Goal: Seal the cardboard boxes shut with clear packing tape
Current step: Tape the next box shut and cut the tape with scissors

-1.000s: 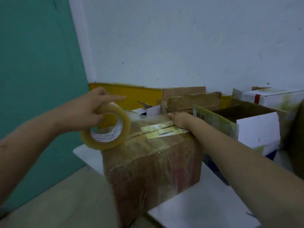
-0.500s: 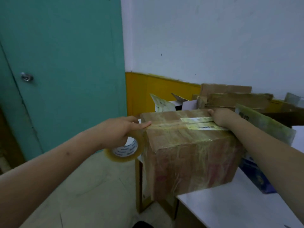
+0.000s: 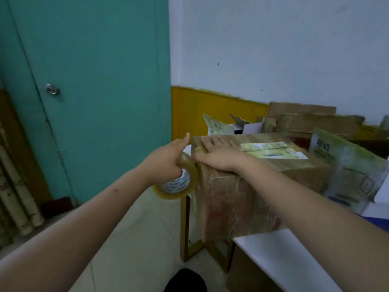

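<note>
Left hand (image 3: 166,159) grips the tape roll (image 3: 179,180) off the cardboard box (image 3: 252,186) corner, probably keeping tension; right hand (image 3: 219,154), fingers flat, presses the strip down. Box overhangs the tabletop (image 3: 284,256).

A white flat-topped table (image 3: 280,256) fills the lower right; a brown cardboard box wrapped in clear tape (image 3: 252,197) stands on its near left corner, one side overhanging the table's left edge; to the right of that box, a white carton with green print and open flaps (image 3: 347,169) stands close beside it; behind the box, further worn brown cardboard boxes (image 3: 305,121) crowd together.
</note>
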A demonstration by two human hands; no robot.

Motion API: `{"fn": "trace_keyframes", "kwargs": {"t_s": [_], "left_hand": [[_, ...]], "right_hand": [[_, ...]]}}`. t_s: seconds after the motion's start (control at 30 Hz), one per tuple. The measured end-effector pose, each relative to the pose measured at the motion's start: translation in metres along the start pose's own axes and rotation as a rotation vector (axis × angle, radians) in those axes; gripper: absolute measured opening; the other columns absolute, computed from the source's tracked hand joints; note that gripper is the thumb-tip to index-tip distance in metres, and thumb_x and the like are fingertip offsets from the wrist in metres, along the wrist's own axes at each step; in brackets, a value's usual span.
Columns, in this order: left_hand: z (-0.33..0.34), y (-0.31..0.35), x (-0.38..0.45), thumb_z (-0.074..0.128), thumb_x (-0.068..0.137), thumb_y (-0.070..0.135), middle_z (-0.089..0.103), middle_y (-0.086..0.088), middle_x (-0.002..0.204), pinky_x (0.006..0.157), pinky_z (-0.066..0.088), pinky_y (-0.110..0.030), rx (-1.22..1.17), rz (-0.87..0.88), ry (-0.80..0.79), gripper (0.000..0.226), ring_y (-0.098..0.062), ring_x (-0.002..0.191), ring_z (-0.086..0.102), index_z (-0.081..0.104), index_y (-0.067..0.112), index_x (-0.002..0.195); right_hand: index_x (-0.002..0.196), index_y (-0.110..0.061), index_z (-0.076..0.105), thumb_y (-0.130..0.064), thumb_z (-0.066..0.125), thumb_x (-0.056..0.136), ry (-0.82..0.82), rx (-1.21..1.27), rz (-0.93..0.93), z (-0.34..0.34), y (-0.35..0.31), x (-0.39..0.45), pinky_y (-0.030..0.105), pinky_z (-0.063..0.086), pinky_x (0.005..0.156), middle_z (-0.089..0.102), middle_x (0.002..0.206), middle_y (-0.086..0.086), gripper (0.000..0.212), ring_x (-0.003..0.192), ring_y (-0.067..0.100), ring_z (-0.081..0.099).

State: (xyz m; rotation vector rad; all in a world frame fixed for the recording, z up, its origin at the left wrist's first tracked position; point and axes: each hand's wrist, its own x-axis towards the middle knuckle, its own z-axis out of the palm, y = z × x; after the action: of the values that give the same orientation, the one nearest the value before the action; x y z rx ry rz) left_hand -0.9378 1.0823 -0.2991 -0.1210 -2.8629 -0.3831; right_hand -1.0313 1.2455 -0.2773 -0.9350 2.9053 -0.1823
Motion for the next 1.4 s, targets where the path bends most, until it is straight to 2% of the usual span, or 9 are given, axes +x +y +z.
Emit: {"fn": "trace_keyframes", "kwargs": {"t_s": [0.13, 0.23, 0.37, 0.6, 0.7, 0.8, 0.97, 1.17, 1.4], "left_hand": [[-0.021, -0.002, -0.008, 0.075, 0.086, 0.039, 0.042, 0.009, 0.152, 0.103, 0.033, -0.02, -0.395, -0.073, -0.11, 0.095, -0.007, 0.126, 0.046, 0.018, 0.026, 0.161], [-0.014, 0.013, -0.016, 0.063, 0.074, 0.075, 0.059, 0.005, 0.139, 0.11, 0.043, -0.036, -0.621, -0.263, -0.091, 0.081, -0.014, 0.123, 0.057, 0.058, 0.027, 0.139], [0.022, 0.063, -0.014, 0.051, 0.092, 0.068, 0.068, -0.011, 0.126, 0.101, 0.051, -0.041, -0.797, -0.382, -0.117, 0.064, -0.02, 0.099, 0.066, 0.067, 0.016, 0.124], [0.016, 0.073, 0.003, 0.055, 0.097, 0.05, 0.063, -0.011, 0.132, 0.087, 0.045, -0.034, -0.38, -0.355, 0.049, 0.049, -0.026, 0.11, 0.059, 0.062, 0.017, 0.132], [0.016, 0.1, 0.001, 0.061, 0.092, 0.037, 0.054, -0.02, 0.132, 0.095, 0.042, -0.047, -0.021, -0.245, 0.39, 0.046, -0.041, 0.119, 0.05, 0.06, 0.011, 0.13], [0.025, 0.165, -0.013, 0.056, 0.088, 0.027, 0.056, -0.013, 0.119, 0.092, 0.047, -0.046, -0.171, 0.19, 0.604, 0.035, -0.035, 0.109, 0.054, 0.065, 0.013, 0.119], [0.09, 0.261, -0.035, 0.057, 0.096, 0.031, 0.052, 0.009, 0.114, 0.075, 0.05, -0.027, -0.279, 0.59, 0.235, 0.023, -0.007, 0.097, 0.054, 0.067, 0.027, 0.115], [0.134, 0.268, -0.026, 0.059, 0.099, 0.025, 0.049, 0.015, 0.113, 0.08, 0.051, -0.026, -0.402, 0.583, -0.031, 0.017, 0.0, 0.099, 0.053, 0.067, 0.032, 0.111], [0.119, 0.263, -0.015, 0.057, 0.099, 0.015, 0.054, 0.009, 0.111, 0.081, 0.045, -0.014, -0.516, 0.505, 0.062, 0.022, -0.003, 0.094, 0.055, 0.07, 0.025, 0.113]], "right_hand": [[0.158, -0.035, 0.002, -0.069, 0.028, 0.094, -0.031, -0.055, -0.099, -0.005, 0.02, -0.001, 0.05, 0.002, 0.122, -0.006, 0.167, 0.0, 0.077, 0.153, 0.019, -0.005], [0.158, -0.038, 0.002, -0.066, 0.03, 0.097, -0.098, -0.043, -0.177, -0.017, 0.047, -0.011, 0.046, 0.002, 0.123, -0.006, 0.167, -0.005, 0.073, 0.153, 0.015, -0.004], [0.158, -0.035, 0.012, -0.06, 0.039, 0.099, -0.091, -0.007, -0.218, -0.03, 0.07, -0.03, 0.038, 0.007, 0.124, 0.005, 0.166, -0.011, 0.07, 0.152, 0.01, 0.005], [0.132, -0.032, 0.06, -0.05, 0.054, 0.096, 0.559, 0.096, -0.233, -0.011, 0.085, -0.113, 0.031, 0.041, 0.102, 0.058, 0.137, -0.01, 0.041, 0.126, 0.011, 0.051], [0.11, -0.021, 0.071, -0.034, 0.061, 0.095, 0.755, -0.06, -0.136, 0.016, 0.13, -0.185, 0.026, 0.042, 0.082, 0.067, 0.109, -0.004, 0.022, 0.102, 0.016, 0.059], [0.093, -0.023, 0.07, -0.025, 0.065, 0.091, 0.58, -0.059, 0.159, 0.051, 0.191, -0.259, 0.032, 0.045, 0.068, 0.061, 0.091, -0.005, 0.006, 0.084, 0.019, 0.061], [0.105, -0.026, 0.071, -0.025, 0.066, 0.089, 0.206, -0.073, 0.475, 0.096, 0.256, -0.337, 0.03, 0.048, 0.084, 0.061, 0.111, -0.003, 0.017, 0.096, 0.018, 0.06], [0.126, -0.01, 0.066, -0.008, 0.057, 0.098, 0.136, 0.148, 0.56, 0.113, 0.281, -0.362, 0.024, 0.051, 0.094, 0.065, 0.117, 0.005, 0.03, 0.103, 0.01, 0.066], [0.125, -0.016, 0.065, -0.029, 0.065, 0.091, 0.042, 0.003, 0.521, 0.117, 0.285, -0.367, 0.037, 0.048, 0.095, 0.064, 0.118, 0.008, 0.036, 0.106, 0.025, 0.061]]}}
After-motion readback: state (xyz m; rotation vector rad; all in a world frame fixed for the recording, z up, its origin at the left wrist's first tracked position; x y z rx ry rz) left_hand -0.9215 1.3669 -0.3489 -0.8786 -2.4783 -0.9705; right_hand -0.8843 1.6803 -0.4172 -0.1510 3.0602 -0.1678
